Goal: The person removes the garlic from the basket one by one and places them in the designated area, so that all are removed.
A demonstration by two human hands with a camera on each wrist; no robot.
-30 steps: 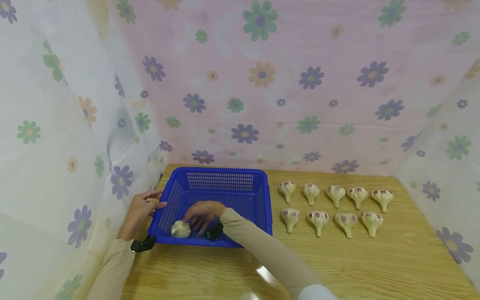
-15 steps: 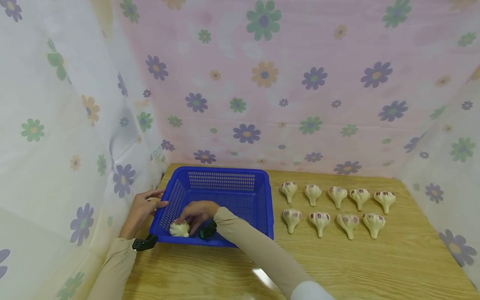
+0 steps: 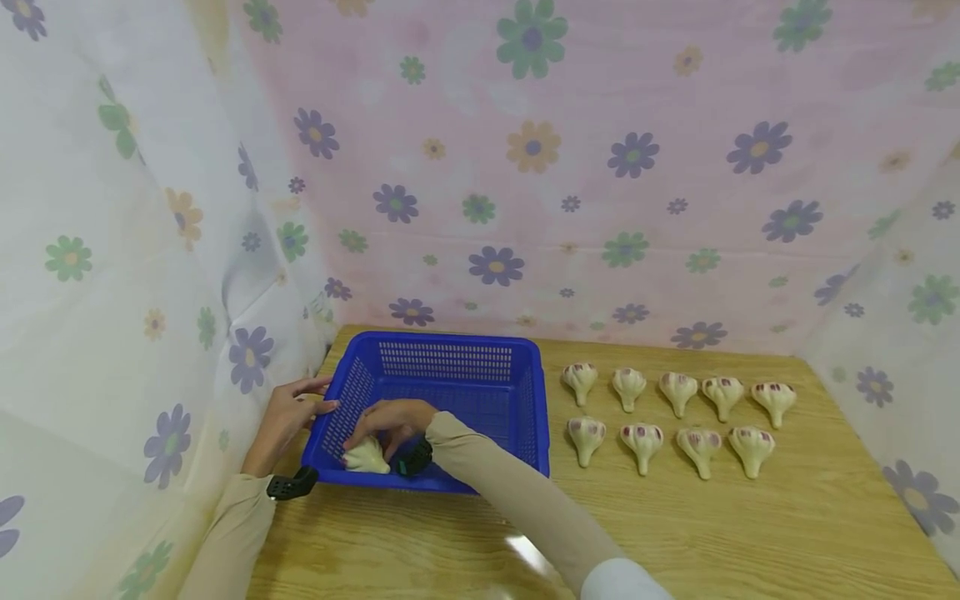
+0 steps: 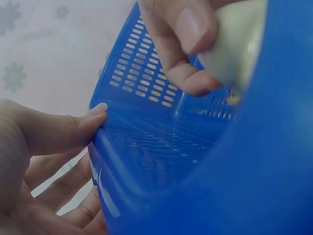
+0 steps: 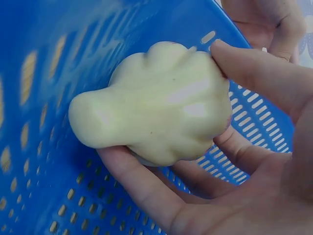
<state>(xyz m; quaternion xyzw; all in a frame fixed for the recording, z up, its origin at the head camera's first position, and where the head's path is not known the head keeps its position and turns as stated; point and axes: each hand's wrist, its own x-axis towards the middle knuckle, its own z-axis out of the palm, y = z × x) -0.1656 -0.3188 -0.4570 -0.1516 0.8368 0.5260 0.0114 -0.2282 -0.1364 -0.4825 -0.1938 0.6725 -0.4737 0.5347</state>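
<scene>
A blue plastic basket (image 3: 480,404) with slotted walls stands at the left of the table. My left hand (image 3: 281,421) holds its left rim, the thumb (image 4: 68,128) on top and the other fingers outside below. Inside the basket's near left corner, my right hand (image 3: 397,421) grips a pale garlic bulb (image 5: 166,103) between thumb and fingers. In the right wrist view the bulb's thick stem points left, close to the basket wall. The head view shows only part of this bulb below the fingers.
Two rows of garlic bulbs (image 3: 642,442) with purple patches lie right of the basket on the wooden table (image 3: 600,533), stems towards the front. A flowered cloth (image 3: 570,208) hangs behind, and another (image 3: 105,333) close along the left side.
My right hand has moved a little left and closed round the garlic bulb, which has turned in its grip. My left hand stays on the basket rim.
</scene>
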